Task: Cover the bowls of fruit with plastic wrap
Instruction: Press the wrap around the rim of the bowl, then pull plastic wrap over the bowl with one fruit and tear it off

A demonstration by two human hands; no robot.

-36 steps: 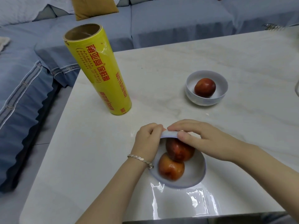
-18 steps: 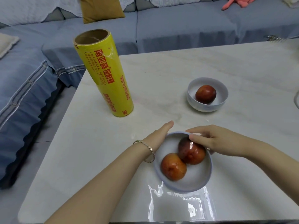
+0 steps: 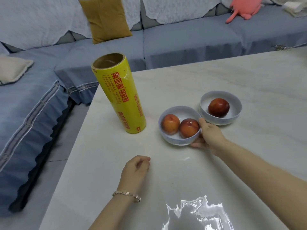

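A blue sofa point(image 3: 182, 44) runs behind and left of the pale marbled surface point(image 3: 216, 77). On that surface the roll of plastic wrap point(image 3: 119, 95), yellow with red lettering, stands upright toward the left edge, apart from both hands. The far bowl point(image 3: 216, 95), white, sits right of centre; no film is evident over it. The near bowl point(image 3: 176, 141), also white, lies just beside it, rims apparently touching, between far bowl and roll.

The right hand point(image 3: 209, 136) grips the near bowl at its right side, thumb at the rim, fingers curled under the wall. Judged step: parking this bowl beside the other. It should go down flat and be let go gently, so any film at the rim is not dragged loose. A gap between the bowls would be advisable, leaving room to tuck wrap round the far rim. The left hand point(image 3: 136, 168) rests on the surface nearer the person, fingers loosely curled, holding nothing, and is best placed to fetch the roll.

Two orange-red fruits point(image 3: 171, 124) sit touching in the near bowl; a gloss on the right-hand one suggests film, unconfirmed. One dark red fruit point(image 3: 218, 107) occupies the far bowl. A bracelet point(image 3: 127, 195) circles the left wrist.
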